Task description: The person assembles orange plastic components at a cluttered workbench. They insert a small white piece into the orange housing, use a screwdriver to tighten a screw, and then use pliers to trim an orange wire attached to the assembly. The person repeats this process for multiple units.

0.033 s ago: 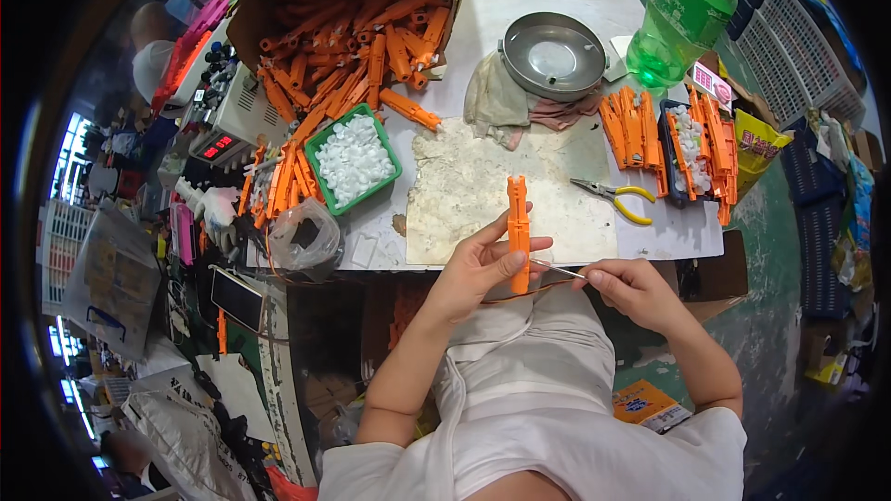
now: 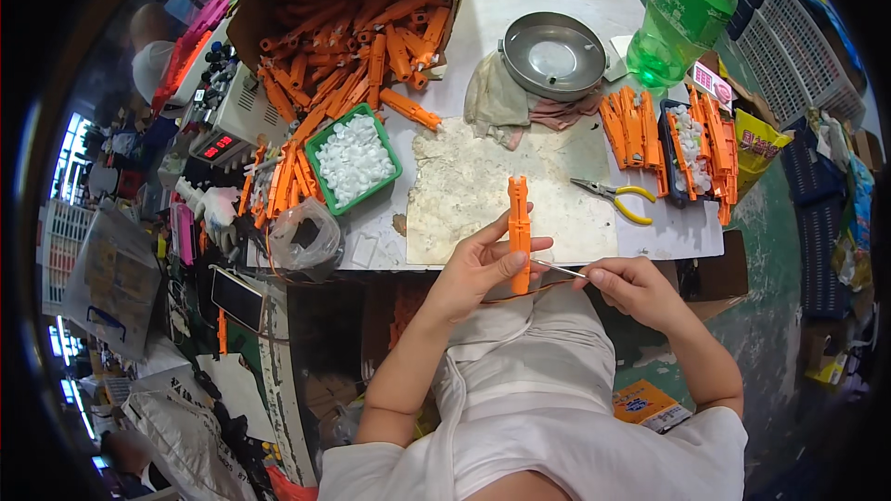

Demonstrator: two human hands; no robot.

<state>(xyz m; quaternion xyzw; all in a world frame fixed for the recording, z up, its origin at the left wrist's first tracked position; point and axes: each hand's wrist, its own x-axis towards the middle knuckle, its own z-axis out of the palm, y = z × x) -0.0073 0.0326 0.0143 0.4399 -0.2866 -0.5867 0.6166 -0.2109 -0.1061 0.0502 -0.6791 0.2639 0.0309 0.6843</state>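
My left hand (image 2: 480, 274) grips a long orange plastic part (image 2: 519, 234), held upright over the front edge of the table, thumb and fingers closed around its lower half. In my right hand (image 2: 633, 289) is a slim silver metal tool (image 2: 561, 271), pinched between thumb and fingers. Its thin end points left and meets the side of the orange part near its lower end; whether it is tweezers or another pointed tool I cannot tell. A thin wire runs below the part, between my hands. Pliers with yellow handles (image 2: 629, 204) lie on the table to the right.
At the back left, a large box (image 2: 249, 14) overflows with similar orange parts. A green tray (image 2: 397, 165) holds small white pieces. Farther back stand a round metal pan (image 2: 548, 51) on cloths and a green bottle (image 2: 682, 14). More orange parts (image 2: 633, 130) lie at the right.
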